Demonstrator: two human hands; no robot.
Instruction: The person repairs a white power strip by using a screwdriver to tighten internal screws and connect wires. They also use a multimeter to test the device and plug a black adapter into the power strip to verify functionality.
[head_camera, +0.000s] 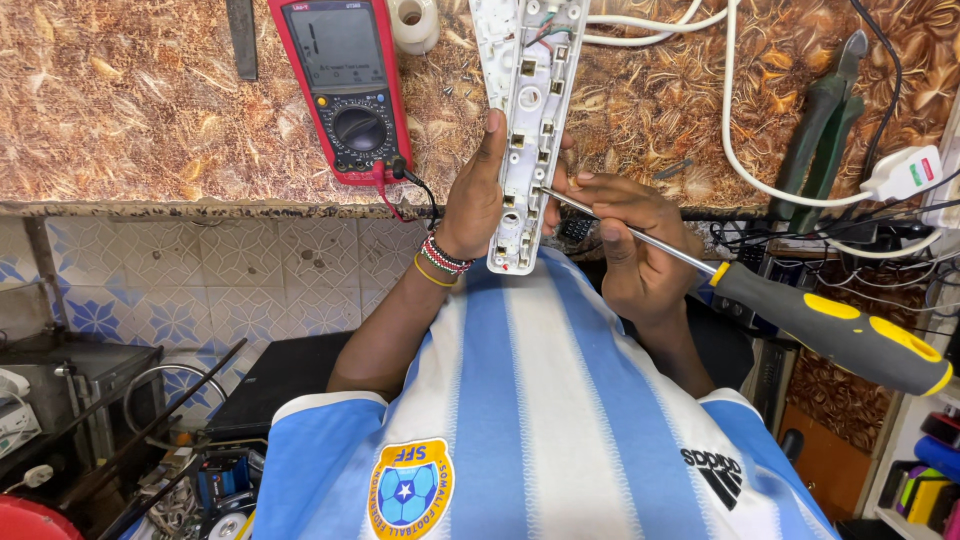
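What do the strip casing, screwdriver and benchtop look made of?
Power strip casing: white moulded plastic, matte, with small brass-looking contacts. Screwdriver: shiny steel shaft, black-and-yellow handle, probably rubberised plastic. Benchtop: glossy brown patterned surface, likely laminate, though that is uncertain. The left hand holds the casing; the right hand holds the screwdriver.

- 1 head-worn camera looks steeply down over the person's chest; close to both hands
- It faces the workbench (150, 110) edge; tiled floor (250, 270) shows below, left
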